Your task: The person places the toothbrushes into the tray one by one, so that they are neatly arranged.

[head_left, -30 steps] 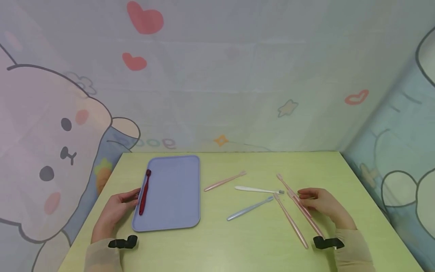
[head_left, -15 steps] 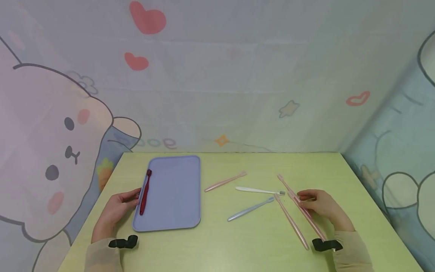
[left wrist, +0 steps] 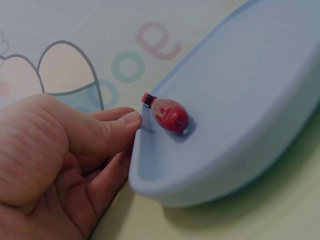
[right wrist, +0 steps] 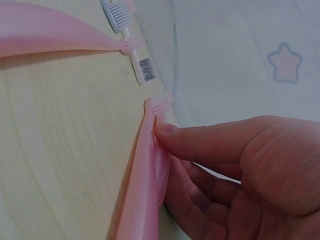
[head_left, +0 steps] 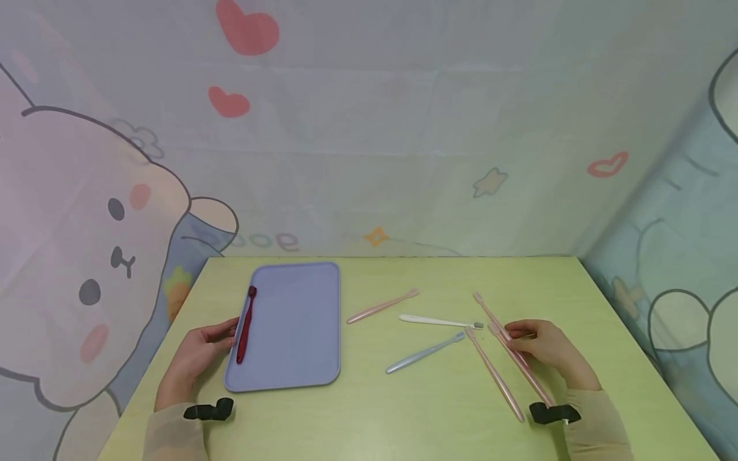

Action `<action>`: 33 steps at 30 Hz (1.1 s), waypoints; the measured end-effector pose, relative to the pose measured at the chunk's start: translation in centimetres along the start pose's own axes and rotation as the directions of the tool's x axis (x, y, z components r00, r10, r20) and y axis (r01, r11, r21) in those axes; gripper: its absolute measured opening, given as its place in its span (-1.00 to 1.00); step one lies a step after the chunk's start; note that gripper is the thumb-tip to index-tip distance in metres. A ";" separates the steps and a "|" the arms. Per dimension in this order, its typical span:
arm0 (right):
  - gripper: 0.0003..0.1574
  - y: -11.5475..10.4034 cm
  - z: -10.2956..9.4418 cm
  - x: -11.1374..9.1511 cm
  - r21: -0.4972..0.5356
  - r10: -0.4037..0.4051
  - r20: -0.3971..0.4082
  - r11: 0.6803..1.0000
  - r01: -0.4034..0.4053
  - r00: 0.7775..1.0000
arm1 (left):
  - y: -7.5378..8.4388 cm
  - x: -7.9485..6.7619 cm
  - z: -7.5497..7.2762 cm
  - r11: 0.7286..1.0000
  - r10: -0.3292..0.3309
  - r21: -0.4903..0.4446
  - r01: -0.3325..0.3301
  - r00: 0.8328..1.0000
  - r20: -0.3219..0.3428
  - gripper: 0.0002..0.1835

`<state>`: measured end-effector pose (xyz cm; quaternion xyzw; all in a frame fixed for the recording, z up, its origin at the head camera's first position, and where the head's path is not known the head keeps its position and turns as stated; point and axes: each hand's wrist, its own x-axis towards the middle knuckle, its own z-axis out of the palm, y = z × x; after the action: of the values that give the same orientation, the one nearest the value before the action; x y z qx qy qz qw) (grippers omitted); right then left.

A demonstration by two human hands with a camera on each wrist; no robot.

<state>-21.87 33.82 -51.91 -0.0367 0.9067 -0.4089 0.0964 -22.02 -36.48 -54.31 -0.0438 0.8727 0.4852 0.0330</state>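
My left hand (head_left: pixel 193 358) grips the left rim of a lilac-blue tray (head_left: pixel 294 333), thumb on the edge. Inside the tray, along that side, lies a dark red toothbrush (head_left: pixel 245 326). On the right, my right hand (head_left: pixel 553 352) pinches a pink toothbrush (head_left: pixel 489 310) between thumb and fingers; in the right wrist view its handle (right wrist: pixel 162 175) sits at the fingertips. A second pink toothbrush (head_left: pixel 533 379) lies right beside it, partly covering it in that view. Left of these, another pink toothbrush (head_left: pixel 496 378) lies slanted on the table.
Mid-table lie a white toothbrush (head_left: pixel 435 321), a light blue toothbrush (head_left: pixel 423 354) and one more pink toothbrush (head_left: pixel 380 307). The yellow-green table (head_left: pixel 369 416) ends at a printed cloth backdrop (head_left: pixel 403 160), with another cloth side at right.
The pinched pink toothbrush has shifted slightly to the right, apart from the one beside it. My left hand, the tray and the other toothbrushes stay put.
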 end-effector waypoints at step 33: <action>-0.44 -0.1 -0.3 0.0 -0.037 0.056 -0.032 0.998 -0.057 0.998 | 0.1 -0.2 0.0 1.000 -0.004 0.023 0.004 1.000 -0.002 -0.44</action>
<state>-21.90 33.96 -51.60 -0.0067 0.9163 -0.3894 0.0933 -21.86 -36.39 -54.25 -0.0454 0.8782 0.4749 0.0335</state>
